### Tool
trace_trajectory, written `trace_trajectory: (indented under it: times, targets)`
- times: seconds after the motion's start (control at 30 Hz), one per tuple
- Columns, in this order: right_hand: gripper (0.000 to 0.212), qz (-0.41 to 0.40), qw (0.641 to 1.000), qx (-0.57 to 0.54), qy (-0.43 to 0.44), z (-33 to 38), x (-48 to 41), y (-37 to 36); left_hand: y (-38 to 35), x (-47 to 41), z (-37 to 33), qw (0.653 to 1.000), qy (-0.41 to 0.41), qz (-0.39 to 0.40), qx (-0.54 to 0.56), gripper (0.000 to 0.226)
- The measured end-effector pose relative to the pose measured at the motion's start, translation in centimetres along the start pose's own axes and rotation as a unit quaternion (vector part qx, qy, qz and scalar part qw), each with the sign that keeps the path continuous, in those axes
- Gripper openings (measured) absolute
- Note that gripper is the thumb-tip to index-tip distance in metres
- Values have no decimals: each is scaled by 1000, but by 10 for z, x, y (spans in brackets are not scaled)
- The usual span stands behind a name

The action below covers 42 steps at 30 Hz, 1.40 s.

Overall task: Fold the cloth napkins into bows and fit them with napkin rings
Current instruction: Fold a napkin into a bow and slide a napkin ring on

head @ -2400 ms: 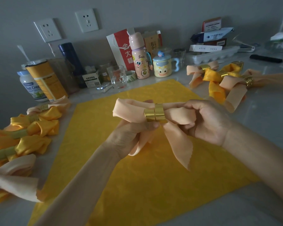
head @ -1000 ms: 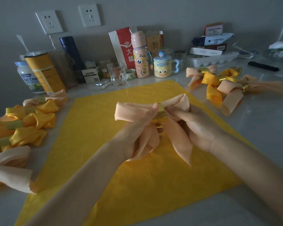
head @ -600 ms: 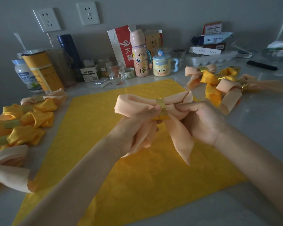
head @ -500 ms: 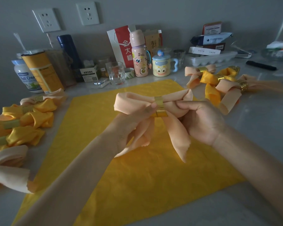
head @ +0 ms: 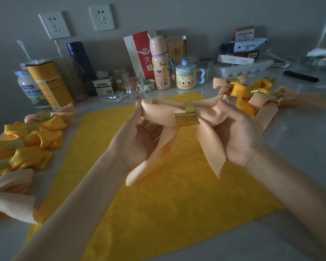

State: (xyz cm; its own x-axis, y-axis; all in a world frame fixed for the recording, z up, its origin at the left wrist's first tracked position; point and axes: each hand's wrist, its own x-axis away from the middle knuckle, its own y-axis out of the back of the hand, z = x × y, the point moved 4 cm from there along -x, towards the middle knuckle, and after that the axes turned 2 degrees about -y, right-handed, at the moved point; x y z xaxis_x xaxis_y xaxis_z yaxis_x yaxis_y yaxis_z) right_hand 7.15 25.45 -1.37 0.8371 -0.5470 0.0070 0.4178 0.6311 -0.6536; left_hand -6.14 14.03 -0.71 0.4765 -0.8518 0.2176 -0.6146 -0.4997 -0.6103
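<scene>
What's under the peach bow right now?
The yellow cloth lies under the bow, whose tails hang toward it. The left hand, right hand and tails hide the patch directly beneath.

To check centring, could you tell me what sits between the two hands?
In the head view, the gold napkin ring, clasping the middle of the peach napkin.

Bore a yellow cloth [head: 158,213] spread flat across the middle of the pale worktop [head: 299,157]. Carried a left heap of bows [head: 32,140], ringed, yellow and peach, and a smaller right heap of bows [head: 248,93]. Kept along the back wall a white bottle [head: 29,87], yellow canister [head: 49,81], blue flask [head: 80,61], glass [head: 134,85], pink bottle [head: 159,66], lidded mug [head: 185,78], egg tray [head: 241,69] and black pen [head: 300,76].
</scene>
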Motion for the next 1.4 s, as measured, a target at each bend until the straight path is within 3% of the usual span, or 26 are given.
trace_trajectory:
  times: [0.17, 0.37, 0.47, 0.53, 0.6, 0.67, 0.77, 0.87, 0.93, 1.07, 1.23, 1.3, 1.4]
  targets:
    - [26, -33, 999, 22, -28, -6, 2, 0, -9, 3, 10, 999, -2, 12, -35, 32]
    - [23, -30, 997, 60, -41, -9, 3, 1, -13, 3, 9, 997, -37, 52, -41, 33]
    - [24, -2, 999, 45, -21, -6, 3, -1, -12, 3, 5, 982, -112, 84, -130, 49]
    - [25, 20, 999, 39, -6, -4, 3, -2, -14, 1, 10, 951, -161, 134, -229, 54]
    - [25, 33, 999, 36, 2, -4, 3, -3, -15, 2, 16, 938, -177, 143, -261, 33]
    - [23, 43, 999, 32, -3, -5, 4, -5, -21, 8, 23, 958, -112, 145, -222, 23]
    - [26, 60, 998, 31, -11, -9, 6, -9, -14, 3, 31, 972, -56, 127, -192, 38]
    - [28, 64, 997, 49, -9, -11, 6, -12, -10, -3, 37, 954, -84, 123, -260, 82]
    - [28, 68, 997, 47, -3, -12, 6, -13, -9, -2, 40, 936, -112, 134, -306, 71]
    - [28, 70, 995, 66, -29, -15, 7, -14, -9, 2, 32, 947, -131, 83, -282, 41]
    - [22, 16, 994, 109, -1, -11, 3, -7, -6, -6, 30, 963, -72, 67, -252, 39]
    - [25, -26, 980, 196, 17, -12, 4, -3, -6, -5, 32, 979, -39, 72, -189, 32]
    - [42, -56, 931, 361, 18, -20, 8, -2, -10, 0, 30, 992, -17, 78, -100, 21]
